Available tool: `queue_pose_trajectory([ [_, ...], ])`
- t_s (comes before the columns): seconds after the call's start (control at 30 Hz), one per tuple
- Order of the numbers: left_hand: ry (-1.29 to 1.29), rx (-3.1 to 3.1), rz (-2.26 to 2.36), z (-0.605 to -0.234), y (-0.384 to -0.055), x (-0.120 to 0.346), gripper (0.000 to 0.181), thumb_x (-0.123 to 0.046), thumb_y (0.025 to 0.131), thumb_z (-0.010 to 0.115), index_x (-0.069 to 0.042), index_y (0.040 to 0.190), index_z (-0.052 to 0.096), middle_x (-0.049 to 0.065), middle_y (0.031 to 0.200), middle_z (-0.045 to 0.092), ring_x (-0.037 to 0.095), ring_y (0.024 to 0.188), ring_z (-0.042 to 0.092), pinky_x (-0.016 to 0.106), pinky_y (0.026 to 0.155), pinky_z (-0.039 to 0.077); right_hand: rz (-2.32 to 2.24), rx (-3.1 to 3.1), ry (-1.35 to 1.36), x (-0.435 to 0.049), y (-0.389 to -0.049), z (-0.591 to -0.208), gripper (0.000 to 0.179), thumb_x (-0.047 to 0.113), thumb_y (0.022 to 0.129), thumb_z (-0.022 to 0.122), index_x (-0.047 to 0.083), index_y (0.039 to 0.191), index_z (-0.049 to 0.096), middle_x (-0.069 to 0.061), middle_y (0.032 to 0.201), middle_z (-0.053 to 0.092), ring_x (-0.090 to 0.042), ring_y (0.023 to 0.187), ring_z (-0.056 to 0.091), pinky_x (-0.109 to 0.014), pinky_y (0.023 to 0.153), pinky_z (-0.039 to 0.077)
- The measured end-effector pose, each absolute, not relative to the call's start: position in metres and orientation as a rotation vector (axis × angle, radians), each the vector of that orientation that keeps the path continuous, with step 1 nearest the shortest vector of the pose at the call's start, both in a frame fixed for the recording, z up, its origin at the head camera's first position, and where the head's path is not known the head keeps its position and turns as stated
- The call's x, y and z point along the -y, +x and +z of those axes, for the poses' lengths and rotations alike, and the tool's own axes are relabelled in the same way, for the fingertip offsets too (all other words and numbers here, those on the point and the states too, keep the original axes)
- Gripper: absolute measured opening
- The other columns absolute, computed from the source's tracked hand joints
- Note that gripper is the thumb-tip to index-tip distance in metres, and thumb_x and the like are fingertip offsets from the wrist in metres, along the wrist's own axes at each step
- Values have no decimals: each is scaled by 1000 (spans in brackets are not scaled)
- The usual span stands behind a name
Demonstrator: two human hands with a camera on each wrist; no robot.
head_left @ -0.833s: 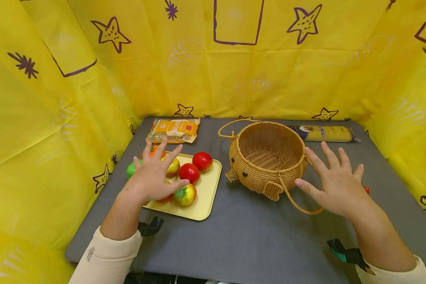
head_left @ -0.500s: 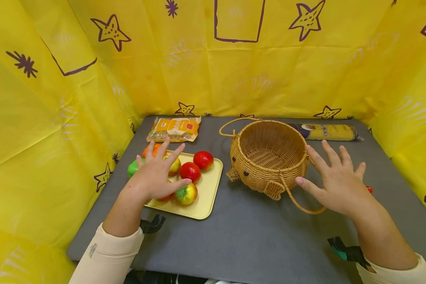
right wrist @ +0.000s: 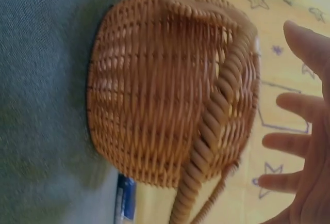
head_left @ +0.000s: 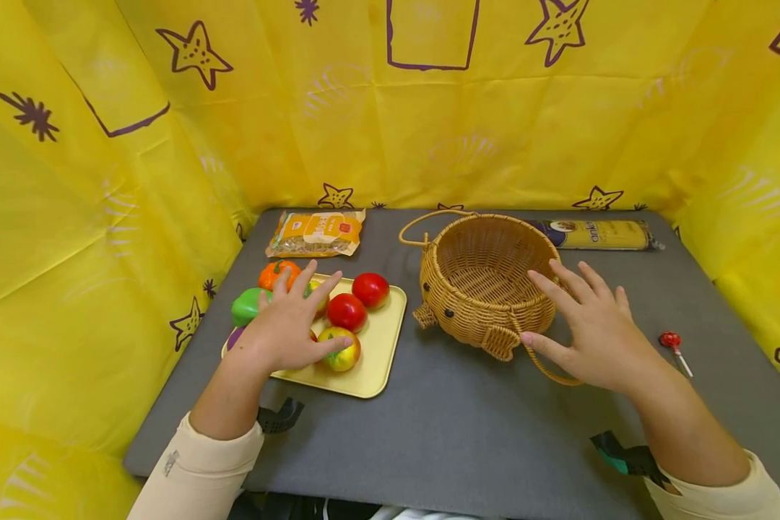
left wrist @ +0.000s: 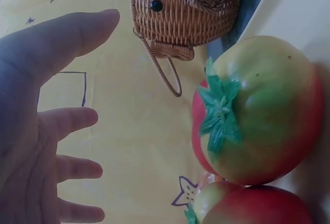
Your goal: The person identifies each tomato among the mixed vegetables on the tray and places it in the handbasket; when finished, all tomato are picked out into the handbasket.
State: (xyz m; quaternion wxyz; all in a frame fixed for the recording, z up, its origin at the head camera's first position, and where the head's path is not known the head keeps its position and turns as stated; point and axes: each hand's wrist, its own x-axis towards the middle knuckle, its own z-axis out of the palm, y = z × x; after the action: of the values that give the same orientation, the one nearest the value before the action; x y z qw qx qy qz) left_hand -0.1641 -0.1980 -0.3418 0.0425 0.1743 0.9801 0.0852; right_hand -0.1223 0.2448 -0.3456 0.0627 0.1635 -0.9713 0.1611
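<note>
My left hand (head_left: 289, 328), fingers spread and holding nothing, hovers over the left part of a pale yellow tray (head_left: 378, 361). On the tray are toy-like produce: a red-and-yellow tomato (head_left: 340, 349), smooth red ones (head_left: 347, 312), and an orange pepper (head_left: 279, 275); a green piece (head_left: 247, 306) shows at its left edge. The left wrist view has the tomato with its green calyx (left wrist: 221, 110) beside the fingers. My right hand (head_left: 588, 334), also spread and without a thing in it, overlaps the right side of a pig-faced wicker basket (head_left: 471, 325). The basket's twisted handle (right wrist: 211, 115) runs close by in the right wrist view.
An orange-labelled bag of dry food (head_left: 315, 233) lies at the back left. Behind the basket is a long yellow-and-blue packet (head_left: 594, 235). A red lollipop (head_left: 670, 340) lies right of the right hand. Yellow printed cloth (head_left: 403, 144) encloses the grey table (head_left: 455, 433).
My right hand has moved left, farther over the basket's right side, uncovering the lollipop. The left hand has stayed nearly in place, and the camera view has shifted slightly.
</note>
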Motion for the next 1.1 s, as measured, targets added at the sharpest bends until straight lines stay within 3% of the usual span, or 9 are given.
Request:
queue_pose_trajectory([
  [0.3,661,-2966,255,-350,-157,190,95,-62,84,72,-23,162,33,19,168,19,55,147,24,73,107,36,536,2807,646,-235,-124,-358,71,45,89,78,26,151,51,-12,156,48,-46,149,29,-86,103,19],
  [0.5,722,-2959,253,-359,-153,186,86,-52,87,74,-12,157,41,21,162,34,51,142,36,67,113,35,557,2622,735,-236,-130,-369,58,31,79,87,17,132,69,-17,137,65,-49,138,44,-77,105,32],
  [0.67,744,-2944,246,-366,-151,182,74,-45,87,77,-8,147,55,21,151,48,47,135,47,62,112,39,573,2488,802,-238,-135,-374,57,24,72,90,13,125,73,-17,127,70,-50,132,49,-65,109,38],
  [0.83,804,-2949,210,-375,-151,181,58,-38,86,79,-8,134,67,19,139,58,41,123,55,53,105,49,587,2466,822,-241,-137,-376,56,26,73,89,15,126,73,-16,126,71,-48,132,50,-64,110,37],
  [1.1,911,-2947,210,-383,-152,181,44,-26,84,82,-9,124,73,18,128,63,38,112,59,50,102,50,595,2451,818,-239,-137,-377,54,24,72,89,14,123,75,-15,122,72,-48,130,51,-67,104,40],
])
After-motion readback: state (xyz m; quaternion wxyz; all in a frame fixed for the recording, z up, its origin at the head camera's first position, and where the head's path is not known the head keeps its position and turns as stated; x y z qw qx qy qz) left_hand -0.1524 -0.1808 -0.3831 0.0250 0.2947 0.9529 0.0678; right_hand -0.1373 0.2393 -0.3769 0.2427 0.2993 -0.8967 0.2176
